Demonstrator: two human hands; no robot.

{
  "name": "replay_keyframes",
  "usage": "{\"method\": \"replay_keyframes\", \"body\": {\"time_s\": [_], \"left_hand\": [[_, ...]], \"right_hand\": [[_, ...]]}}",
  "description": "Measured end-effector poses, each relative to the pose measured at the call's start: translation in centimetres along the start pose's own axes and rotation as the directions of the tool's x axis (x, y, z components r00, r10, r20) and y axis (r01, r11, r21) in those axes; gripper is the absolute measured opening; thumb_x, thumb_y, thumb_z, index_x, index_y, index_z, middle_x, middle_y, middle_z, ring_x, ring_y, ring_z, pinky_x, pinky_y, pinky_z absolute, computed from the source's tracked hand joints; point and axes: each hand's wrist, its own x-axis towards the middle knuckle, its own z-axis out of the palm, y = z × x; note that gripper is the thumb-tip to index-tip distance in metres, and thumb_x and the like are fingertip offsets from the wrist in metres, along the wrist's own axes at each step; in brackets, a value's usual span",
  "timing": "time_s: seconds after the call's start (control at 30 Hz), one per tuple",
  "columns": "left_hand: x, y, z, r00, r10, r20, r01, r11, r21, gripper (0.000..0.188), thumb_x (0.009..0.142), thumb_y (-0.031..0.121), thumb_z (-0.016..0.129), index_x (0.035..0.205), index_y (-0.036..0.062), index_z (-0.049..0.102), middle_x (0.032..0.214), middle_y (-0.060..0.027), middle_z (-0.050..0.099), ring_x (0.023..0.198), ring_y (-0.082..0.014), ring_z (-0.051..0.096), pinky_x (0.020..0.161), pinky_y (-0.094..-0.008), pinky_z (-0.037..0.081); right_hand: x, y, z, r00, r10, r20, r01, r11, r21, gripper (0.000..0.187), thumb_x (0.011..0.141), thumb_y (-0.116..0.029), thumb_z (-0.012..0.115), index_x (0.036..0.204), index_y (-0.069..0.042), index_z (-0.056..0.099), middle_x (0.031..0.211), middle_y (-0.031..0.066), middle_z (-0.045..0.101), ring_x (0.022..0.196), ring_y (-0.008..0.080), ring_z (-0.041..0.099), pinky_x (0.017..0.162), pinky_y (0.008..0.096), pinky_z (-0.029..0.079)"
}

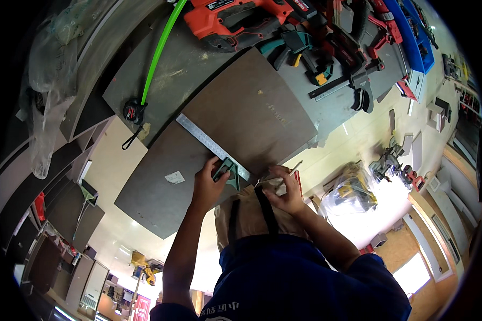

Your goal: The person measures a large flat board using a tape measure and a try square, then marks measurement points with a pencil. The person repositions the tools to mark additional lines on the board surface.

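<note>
Pressing left hand [208, 184] clamped square's green stock [227, 172] at dark panel [235, 112] near edge — steel blade [209, 142] ran away up-left | right hand [286, 190] fingers pinched pencil [290, 171] just right of blade.

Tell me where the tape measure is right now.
In the head view, the tape measure lies on the bench left of the dark board, at the green strip's lower end.

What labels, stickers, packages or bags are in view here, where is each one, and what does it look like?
Sticker: small white rectangle on the dark board, left of the left hand.
Clear plastic bag: on the floor at right, yellow-and-black contents.
Crumpled clear plastic sheet: hanging at far left.
</note>
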Motion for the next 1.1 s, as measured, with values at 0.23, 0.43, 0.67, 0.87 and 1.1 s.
{"method": "replay_keyframes", "body": {"time_s": [0.23, 0.43, 0.67, 0.87, 1.1], "left_hand": [[-0.3, -0.5, 1.3, 0.995, -0.052, -0.085, 0.054, 0.999, 0.011, 0.035, 0.083, 0.008, 0.076, 0.114, -0.0025, 0.064, 0.093, -0.0153, 0.072, 0.081, -0.0223, 0.071, 0.075, -0.0341, 0.055], [0.6, 0.2, 1.2, 0.997, -0.036, -0.063, 0.038, 0.998, 0.039, 0.036, 0.082, 0.01, 0.076, 0.114, -0.0022, 0.065, 0.098, -0.0178, 0.071, 0.086, -0.0268, 0.071, 0.076, -0.0363, 0.055], [1.0, 1.3, 1.2, 0.997, 0.027, -0.068, -0.017, 0.989, 0.145, 0.034, 0.081, 0.01, 0.076, 0.11, -0.0028, 0.066, 0.097, -0.02, 0.071, 0.086, -0.0336, 0.07, 0.076, -0.0395, 0.055], [1.5, 1.9, 0.7, 0.999, 0.052, -0.012, -0.049, 0.98, 0.192, 0.033, 0.083, 0.008, 0.075, 0.111, -0.0058, 0.066, 0.089, -0.0175, 0.072, 0.077, -0.0214, 0.071, 0.072, -0.0334, 0.055], [1.6, 2.4, 1.2, 0.995, 0.083, -0.057, -0.071, 0.98, 0.188, 0.033, 0.084, 0.009, 0.075, 0.112, -0.0065, 0.066, 0.086, -0.0159, 0.071, 0.074, -0.0179, 0.069, 0.07, -0.032, 0.054]], "right_hand": [[-1.3, 3.2, -0.8, 0.996, 0.072, 0.058, -0.07, 0.997, -0.034, 0.04, 0.081, 0.0, 0.07, 0.119, 0.001, 0.057, 0.113, 0.0148, 0.066, 0.101, 0.0272, 0.067, 0.088, 0.0362, 0.052], [-2.4, 4.4, -0.6, 0.988, 0.141, 0.067, -0.152, 0.967, 0.203, 0.046, 0.081, 0.0, 0.069, 0.124, 0.001, 0.054, 0.108, 0.0136, 0.067, 0.088, 0.0215, 0.068, 0.079, 0.0322, 0.053], [-2.4, 4.9, -0.6, 0.99, 0.137, 0.014, -0.138, 0.979, 0.149, 0.067, 0.076, -0.002, 0.076, 0.136, 0.003, 0.045, 0.117, 0.0151, 0.064, 0.087, 0.021, 0.066, 0.079, 0.0329, 0.053], [-2.6, 6.1, -0.7, 0.989, 0.14, 0.052, -0.141, 0.99, 0.012, 0.057, 0.079, -0.005, 0.075, 0.13, 0.002, 0.051, 0.107, 0.012, 0.068, 0.083, 0.0205, 0.067, 0.076, 0.0333, 0.052], [-1.8, 5.2, -1.2, 0.98, 0.183, 0.08, -0.189, 0.978, 0.085, 0.051, 0.079, -0.009, 0.075, 0.125, 0.0, 0.054, 0.099, 0.0115, 0.069, 0.084, 0.0215, 0.067, 0.078, 0.0342, 0.051]]}}
